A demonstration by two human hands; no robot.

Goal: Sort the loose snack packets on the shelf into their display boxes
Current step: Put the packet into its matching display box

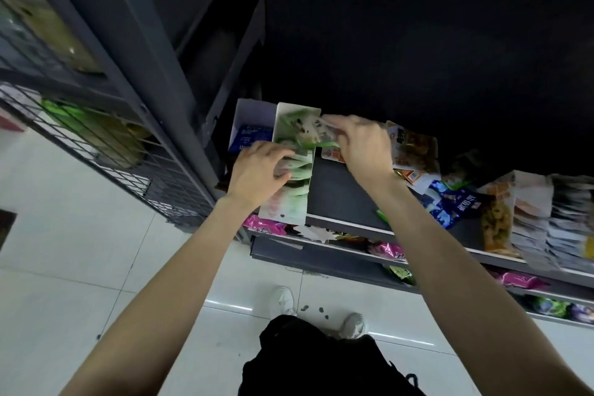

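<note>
while both hands work, green packets [297, 164] fill box [283, 215].

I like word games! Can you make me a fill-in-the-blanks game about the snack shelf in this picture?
1. Both hands reach into the tall white cardboard display box of ____ packets.
2. The box left of it, the white cardboard box, holds ____ packets.
3. The right hand is ____ up the shelf than the left hand.
4. The loose orange snack packets lie to the ____ of the right hand.

Missing words: green; blue; farther; right
</note>
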